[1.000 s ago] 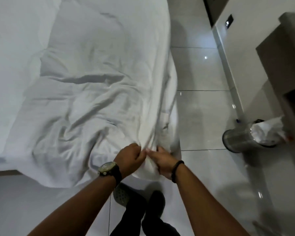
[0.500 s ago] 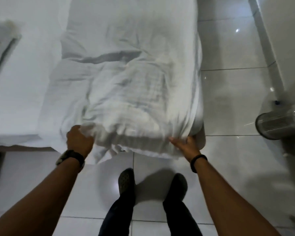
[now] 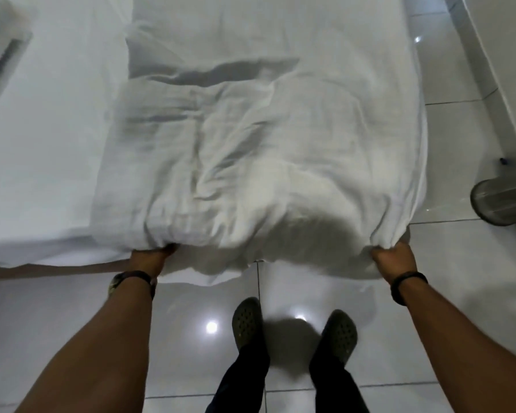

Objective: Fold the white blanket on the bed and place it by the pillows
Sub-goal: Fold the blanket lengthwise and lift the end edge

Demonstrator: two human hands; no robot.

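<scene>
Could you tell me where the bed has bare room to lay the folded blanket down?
Bare sheet lies left of the white blanket, on the bed. The blanket fills the right side to the edge, both the left hand and right hand gripping it.

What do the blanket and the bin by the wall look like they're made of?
Blanket: soft white woven fabric, probably cotton; it creases and bunches at each grip. Bin: looks like brushed metal, with a dull grey sheen, though it is cut off at the frame edge.

— Camera position?
— One head-worn wide-angle view, looking steeply down and forward over the foot of the bed (image 3: 42,144).
— Range?
— Close. Both grips sit low in the picture, floor (image 3: 191,308) and shoes (image 3: 248,320) beneath them, mattress beyond.
</scene>
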